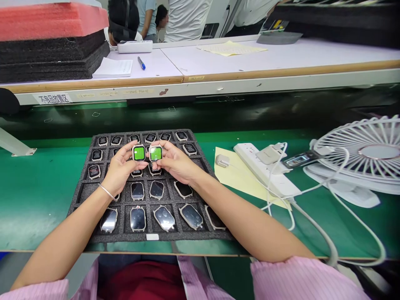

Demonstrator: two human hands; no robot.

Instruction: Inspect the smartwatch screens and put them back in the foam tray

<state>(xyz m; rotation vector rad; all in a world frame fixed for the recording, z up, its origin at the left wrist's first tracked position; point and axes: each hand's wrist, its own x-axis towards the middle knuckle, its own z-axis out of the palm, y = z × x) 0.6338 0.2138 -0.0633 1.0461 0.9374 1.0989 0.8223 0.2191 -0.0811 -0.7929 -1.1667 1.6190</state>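
My left hand (123, 164) pinches a smartwatch case (139, 153) by its edges, its screen lit green. Close beside it, my right hand (173, 160) grips a second smartwatch case (155, 153), also showing a green screen with a bright reflection. Neither watch has a strap. Both are held above a dark foam tray (117, 237) divided into compartments. Several more watch cases lie in it, among them a dark-screened one (138, 218) in the front row. Some back-row watches, such as this one (103, 141), show white text. My hands and forearms hide part of the tray.
Right of the tray, a white power strip (250, 152) with chargers and cables lies on yellow paper (225, 156). A white fan (368, 152) stands further right. Above the bench runs a shelf (215, 66) with foam stacks (53, 50) and a blue pen (141, 63). People are behind it.
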